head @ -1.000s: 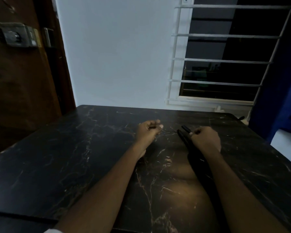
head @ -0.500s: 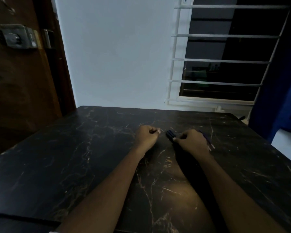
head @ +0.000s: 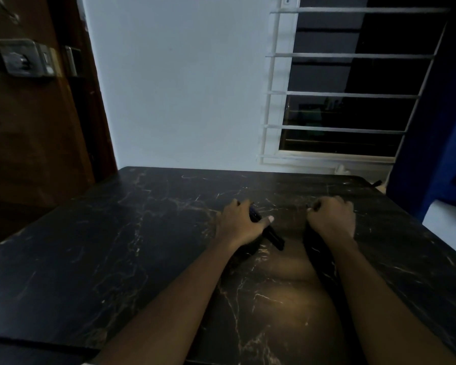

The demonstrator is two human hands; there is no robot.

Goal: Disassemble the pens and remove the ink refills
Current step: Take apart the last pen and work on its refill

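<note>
My left hand (head: 238, 223) rests on the black marble table (head: 116, 259) and grips a dark pen (head: 270, 237), whose lower end sticks out toward me from under the thumb. A short way to the right, my right hand (head: 332, 217) is closed in a fist; a small dark tip shows at its upper left, too dim to identify. The light is low and the pen's details are hard to make out.
A white wall and a barred window (head: 348, 93) stand behind the table. A brown door with a metal lock (head: 24, 59) is at the left, and a blue curtain (head: 442, 143) hangs at the right.
The dark pen has passed from my right hand to my left. The hands, close together before, have moved apart, the right one going right.
</note>
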